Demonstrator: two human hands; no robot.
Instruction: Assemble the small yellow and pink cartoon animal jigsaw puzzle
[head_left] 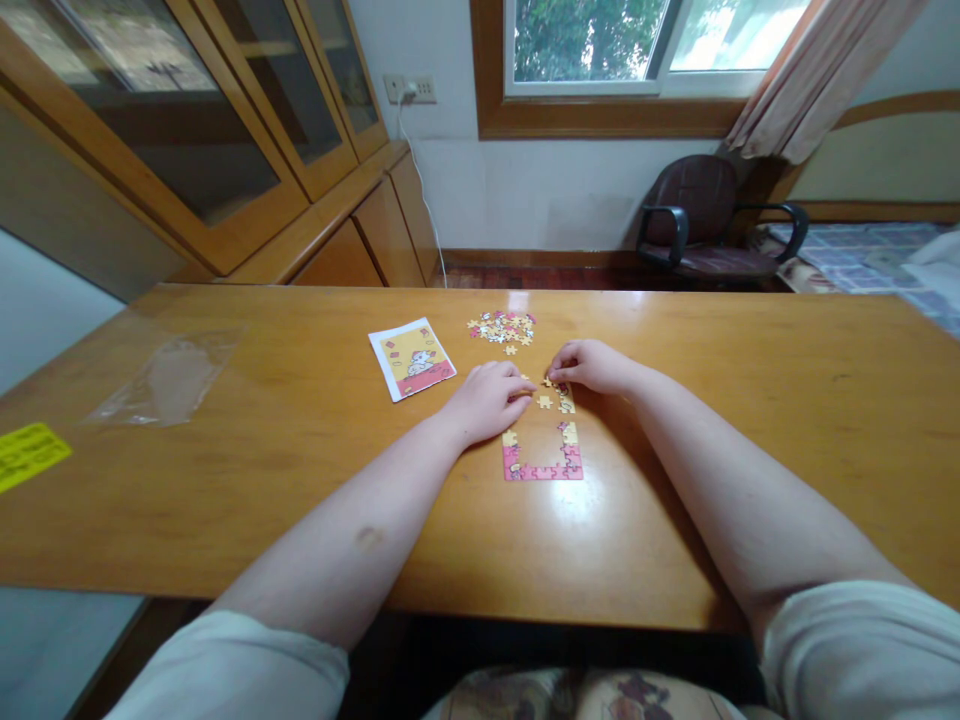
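A partly assembled puzzle frame lies on the wooden table, pink along its near edge and yellow higher up its sides. My left hand rests palm down over its upper left side, fingers apart, with small pieces by the fingertips. My right hand pinches a small yellow puzzle piece at the upper right. Between the hands lies a loose yellow piece. Beyond them is a pile of loose pieces. A picture card with a white cartoon figure lies to the left.
On the table, a clear plastic bag lies at the left, near a yellow label at the edge. A glass-fronted cabinet stands at the back left. Behind the table are an office chair and a bed.
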